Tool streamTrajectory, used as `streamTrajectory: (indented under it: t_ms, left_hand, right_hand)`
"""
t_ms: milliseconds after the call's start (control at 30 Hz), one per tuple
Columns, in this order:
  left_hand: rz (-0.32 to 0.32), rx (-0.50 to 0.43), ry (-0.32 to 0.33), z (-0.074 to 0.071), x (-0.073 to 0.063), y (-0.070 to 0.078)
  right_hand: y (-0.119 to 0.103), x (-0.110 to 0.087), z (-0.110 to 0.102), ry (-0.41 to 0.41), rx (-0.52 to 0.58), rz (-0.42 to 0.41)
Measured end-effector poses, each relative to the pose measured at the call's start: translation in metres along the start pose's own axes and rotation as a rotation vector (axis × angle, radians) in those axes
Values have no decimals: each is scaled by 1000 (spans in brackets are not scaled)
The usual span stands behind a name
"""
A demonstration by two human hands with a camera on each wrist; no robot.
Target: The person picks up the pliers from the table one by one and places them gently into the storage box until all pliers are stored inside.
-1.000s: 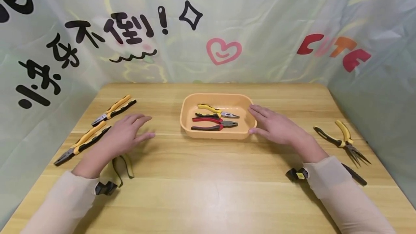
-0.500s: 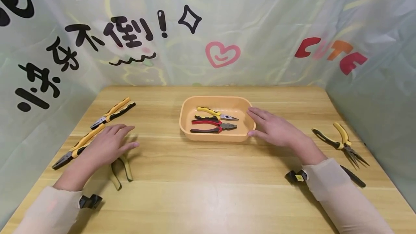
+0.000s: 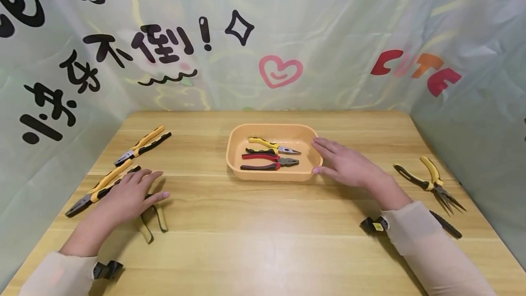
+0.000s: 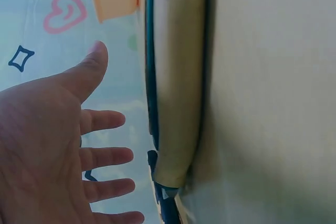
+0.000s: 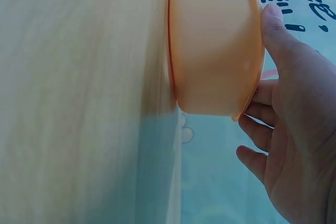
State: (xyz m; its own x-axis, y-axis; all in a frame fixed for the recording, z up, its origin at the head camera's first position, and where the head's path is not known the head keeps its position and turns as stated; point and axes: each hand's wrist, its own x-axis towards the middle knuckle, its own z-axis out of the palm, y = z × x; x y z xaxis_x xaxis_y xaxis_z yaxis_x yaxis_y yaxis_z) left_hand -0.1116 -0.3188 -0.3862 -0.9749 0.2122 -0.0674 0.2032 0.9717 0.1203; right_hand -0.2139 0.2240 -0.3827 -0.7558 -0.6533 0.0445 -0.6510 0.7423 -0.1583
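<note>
Fingers spread, my left hand (image 3: 128, 198) hovers over pliers with olive-green handles (image 3: 158, 218), their upper part hidden beneath it. In the left wrist view, one thick handle (image 4: 179, 77) appears close beside the extended fingers, apart from them. My right hand (image 3: 349, 163) touches the right end of an orange plastic tray (image 3: 271, 176), fingers and thumb at its rim. The right wrist view shows that thumb and fingers along the tray's edge (image 5: 218, 51). Inside lie yellow-and-black pliers (image 3: 265, 142) and red-and-black pliers (image 3: 263, 156).
Two orange-and-black pliers (image 3: 144, 144) lie at the table's left edge, the nearer partly behind my left hand. At the right lie splayed yellow-and-black needle-nose pliers (image 3: 435, 179) and a black handle (image 3: 445, 224) partly behind my sleeve. A printed curtain (image 3: 328, 26) surrounds the wooden table (image 3: 263, 223).
My left hand has moved left and toward me, down over the olive-handled pliers. My right hand stays at the tray. The whole view has shifted slightly downward in the frame.
</note>
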Motion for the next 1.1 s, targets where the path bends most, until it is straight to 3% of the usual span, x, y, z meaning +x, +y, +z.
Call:
streamTrajectory:
  t_ms: [133,433,767,1100]
  left_hand:
    - [5,5,-31,5,-2,0]
    - [43,-13,-19,12,-10,1]
    - [17,-48,-37,16,-13,3]
    - [67,-88,-49,15,-14,-1]
  right_hand:
    - [0,-1,1,-1,-3,-3]
    - [-2,-1,3,9,-4,-17]
    - [0,-1,2,17,-21,-22]
    - [0,-1,2,40,-15,-23]
